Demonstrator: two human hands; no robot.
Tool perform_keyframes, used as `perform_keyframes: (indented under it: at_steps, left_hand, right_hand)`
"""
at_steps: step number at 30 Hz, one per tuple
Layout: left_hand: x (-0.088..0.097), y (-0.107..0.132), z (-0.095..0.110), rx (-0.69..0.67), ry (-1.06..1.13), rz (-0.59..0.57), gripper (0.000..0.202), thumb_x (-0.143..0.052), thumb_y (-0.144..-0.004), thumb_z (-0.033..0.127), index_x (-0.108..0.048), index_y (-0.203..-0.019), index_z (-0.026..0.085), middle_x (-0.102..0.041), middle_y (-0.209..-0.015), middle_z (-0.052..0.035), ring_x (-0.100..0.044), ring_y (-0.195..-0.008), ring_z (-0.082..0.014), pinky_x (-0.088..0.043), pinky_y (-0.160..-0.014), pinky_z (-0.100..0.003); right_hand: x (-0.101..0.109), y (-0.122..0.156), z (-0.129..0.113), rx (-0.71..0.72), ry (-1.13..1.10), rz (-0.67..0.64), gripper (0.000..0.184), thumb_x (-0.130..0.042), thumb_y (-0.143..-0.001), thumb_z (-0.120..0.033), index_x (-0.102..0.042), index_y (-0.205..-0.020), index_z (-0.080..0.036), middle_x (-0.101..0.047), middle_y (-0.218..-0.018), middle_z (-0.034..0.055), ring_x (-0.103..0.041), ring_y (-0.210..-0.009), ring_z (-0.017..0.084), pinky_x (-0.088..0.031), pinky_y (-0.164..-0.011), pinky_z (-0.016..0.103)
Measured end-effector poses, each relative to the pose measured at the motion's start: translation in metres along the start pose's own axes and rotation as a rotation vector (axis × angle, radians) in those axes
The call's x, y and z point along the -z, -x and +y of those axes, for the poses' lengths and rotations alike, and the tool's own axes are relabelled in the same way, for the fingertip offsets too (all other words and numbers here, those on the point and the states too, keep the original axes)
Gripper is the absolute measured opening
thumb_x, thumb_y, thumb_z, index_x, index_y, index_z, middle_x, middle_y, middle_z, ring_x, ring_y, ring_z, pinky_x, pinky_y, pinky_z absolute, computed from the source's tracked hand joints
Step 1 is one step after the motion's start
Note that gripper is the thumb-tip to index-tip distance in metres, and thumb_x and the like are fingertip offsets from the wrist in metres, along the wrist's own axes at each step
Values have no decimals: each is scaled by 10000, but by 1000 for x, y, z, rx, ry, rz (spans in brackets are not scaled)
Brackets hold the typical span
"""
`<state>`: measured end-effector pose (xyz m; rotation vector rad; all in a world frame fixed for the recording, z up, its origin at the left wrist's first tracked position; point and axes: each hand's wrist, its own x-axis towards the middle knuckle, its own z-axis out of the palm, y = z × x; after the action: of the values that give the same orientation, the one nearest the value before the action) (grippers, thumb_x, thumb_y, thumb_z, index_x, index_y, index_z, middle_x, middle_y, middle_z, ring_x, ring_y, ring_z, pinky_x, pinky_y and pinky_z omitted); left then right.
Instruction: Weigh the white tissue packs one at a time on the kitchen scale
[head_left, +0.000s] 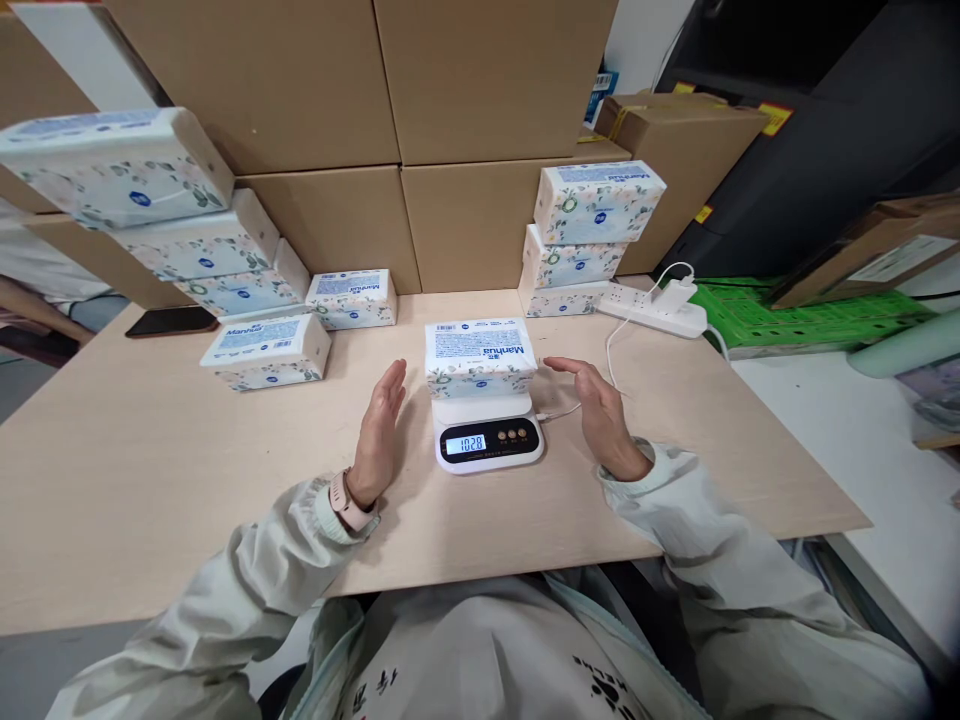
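Observation:
A white tissue pack (pixel 480 355) with a floral print lies on a small white scale (pixel 489 442) at the middle of the wooden table (pixel 150 480). The scale's lit display reads 102.8. My left hand (pixel 379 430) stands open on its edge just left of the scale, fingers straight, a little apart from the pack. My right hand (pixel 596 410) hovers open to the right of the pack, fingers slightly curved, holding nothing. A pink watch sits on my left wrist.
More tissue packs are stacked at the left (pixel 187 240) and back right (pixel 592 235), with two single packs (pixel 266 350) (pixel 352 298) on the table. Cardboard boxes (pixel 390 130) form a wall behind. A black phone (pixel 171 321), a white power strip (pixel 660 310) and green trays (pixel 787 315) lie nearby.

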<state>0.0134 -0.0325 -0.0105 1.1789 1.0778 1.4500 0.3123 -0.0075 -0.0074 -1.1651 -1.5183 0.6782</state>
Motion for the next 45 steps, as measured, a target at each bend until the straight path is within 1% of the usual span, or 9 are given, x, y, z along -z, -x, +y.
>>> perform_keyframes:
  at_steps: [10,13,17,30,37,45]
  left_hand:
    - [0,1,-1,-18,-2,-11,641,-452,-993,685,-524,-1507,309,-359,-1692,-53,-277,-1600,-266,-170,-1331,-505]
    - [0,2,0,-15,-4,-12,651,-438,-993,694,-520,-1513,311,-350,-1697,-51,-267,-1604,-266,-160,-1334,-507]
    - [-1,2,-1,-21,-24,-18,666,-416,-992,710,-517,-1521,318,-339,-1703,-45,-249,-1611,-272,-158,-1334,-511]
    - [0,3,-2,-15,-6,-20,651,-432,-992,700,-526,-1516,324,-340,-1703,-30,-242,-1614,-253,-141,-1338,-497]
    - [-1,2,0,-17,-12,-14,675,-431,-983,714,-533,-1511,305,-349,-1698,-46,-239,-1615,-258,-146,-1339,-492]
    - [-1,4,1,-33,-5,-45,665,-429,-988,707,-536,-1514,315,-357,-1694,-40,-237,-1616,-255,-108,-1345,-496]
  right_hand:
    - [2,0,-1,-9,30,-34,534,-355,-1049,-619,-706,-1294,-300,-694,-1384,54,-585,-1357,264,-385,-1210,518]
    - [2,1,0,-10,32,-39,535,-353,-1049,-622,-702,-1306,-309,-682,-1403,51,-572,-1376,266,-372,-1226,533]
    - [1,1,2,-6,37,-46,536,-352,-1046,-629,-699,-1317,-324,-678,-1414,44,-559,-1393,264,-357,-1246,543]
    - [1,1,3,5,27,-55,540,-343,-1055,-615,-702,-1327,-317,-674,-1425,43,-539,-1418,268,-340,-1260,566]
    - [1,1,5,-5,34,-62,536,-341,-1053,-621,-697,-1336,-336,-666,-1440,32,-518,-1442,256,-321,-1279,556]
    - [1,0,1,-21,80,-117,603,-303,-1031,-683,-672,-1373,-351,-637,-1485,27,-452,-1505,268,-263,-1301,575]
